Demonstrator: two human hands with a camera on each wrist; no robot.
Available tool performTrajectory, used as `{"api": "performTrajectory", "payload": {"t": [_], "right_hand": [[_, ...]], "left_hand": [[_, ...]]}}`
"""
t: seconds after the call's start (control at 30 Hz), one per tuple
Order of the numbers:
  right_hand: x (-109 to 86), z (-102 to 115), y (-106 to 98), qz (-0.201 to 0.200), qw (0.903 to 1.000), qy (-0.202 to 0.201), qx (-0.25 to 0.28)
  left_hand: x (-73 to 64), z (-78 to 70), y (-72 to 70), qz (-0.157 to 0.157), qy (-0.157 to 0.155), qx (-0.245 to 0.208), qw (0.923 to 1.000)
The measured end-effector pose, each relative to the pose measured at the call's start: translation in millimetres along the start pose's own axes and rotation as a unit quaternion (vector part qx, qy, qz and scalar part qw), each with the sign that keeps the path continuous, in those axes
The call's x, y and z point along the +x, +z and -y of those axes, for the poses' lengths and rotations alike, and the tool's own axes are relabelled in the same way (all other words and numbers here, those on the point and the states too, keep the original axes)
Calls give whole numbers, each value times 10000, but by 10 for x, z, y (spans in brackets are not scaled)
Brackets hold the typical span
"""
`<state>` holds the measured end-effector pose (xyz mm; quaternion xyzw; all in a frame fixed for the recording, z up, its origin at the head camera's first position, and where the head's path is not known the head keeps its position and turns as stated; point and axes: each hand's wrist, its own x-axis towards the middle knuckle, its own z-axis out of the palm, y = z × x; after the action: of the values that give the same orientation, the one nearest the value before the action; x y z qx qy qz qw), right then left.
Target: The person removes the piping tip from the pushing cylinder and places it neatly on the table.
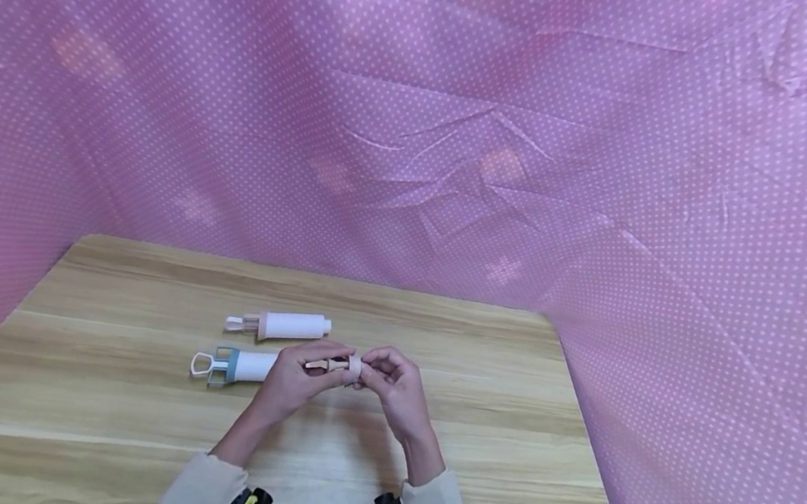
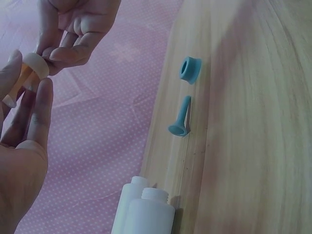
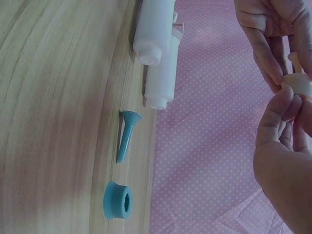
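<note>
Between the hands is a short beige ring cap (image 1: 354, 369) with a slim beige nozzle (image 3: 295, 61) standing out of it on the left-hand side. My left hand (image 1: 292, 374) pinches the ring between thumb and fingers, which lie along both sides of the nozzle. From the other side, my right hand (image 1: 396, 391) grips the ring with thumb and fingertips. Both hands are raised over the table. Below them lie a teal flared nozzle (image 2: 181, 117) and a teal ring cap (image 2: 190, 69), seen in both wrist views.
Left of the hands, a white tube with teal collar and white pull handle (image 1: 255, 367) lies on the wooden table (image 1: 126, 420), partly behind my left hand. Farther back lies a similar white tube with pink collar (image 1: 294, 326). A pink dotted cloth (image 1: 415, 161) surrounds the table.
</note>
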<state>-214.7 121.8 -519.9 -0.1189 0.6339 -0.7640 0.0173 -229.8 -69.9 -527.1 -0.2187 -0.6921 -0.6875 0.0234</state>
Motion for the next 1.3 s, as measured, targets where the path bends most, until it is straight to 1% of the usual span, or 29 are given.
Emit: {"api": "performTrajectory", "payload": {"t": [0.2,0.4,0.57,0.63,0.77,0.87,0.97,1.07,1.17,1.3], "right_hand": [[-7,-15,25,-8,9999,-105,90],[-20,-4,55,18,9999,-79,140],[-15,-7,71,193,9998,1,90],[-10,-15,74,186,9998,-17,115],[-4,-29,73,53,9998,-63,179],[-9,-25,74,-61,9998,-49,197],[-17,-13,76,-165,9997,-17,205],[-24,0,75,-258,9995,19,165],[-23,7,69,-364,9993,31,124],[-20,20,62,-520,9986,1,86]], "left_hand": [[-4,5,0,-125,148,70,9998],[7,-4,5,-255,299,56,9992],[15,11,13,-228,334,-32,9992],[16,17,21,-226,335,-74,9992],[21,30,38,-242,358,-120,9990],[17,38,51,-280,448,59,9986],[8,46,59,-362,587,392,9968],[4,59,61,-395,606,654,9952],[3,55,60,-307,564,789,9948],[-2,33,60,-103,465,950,9943]]}}
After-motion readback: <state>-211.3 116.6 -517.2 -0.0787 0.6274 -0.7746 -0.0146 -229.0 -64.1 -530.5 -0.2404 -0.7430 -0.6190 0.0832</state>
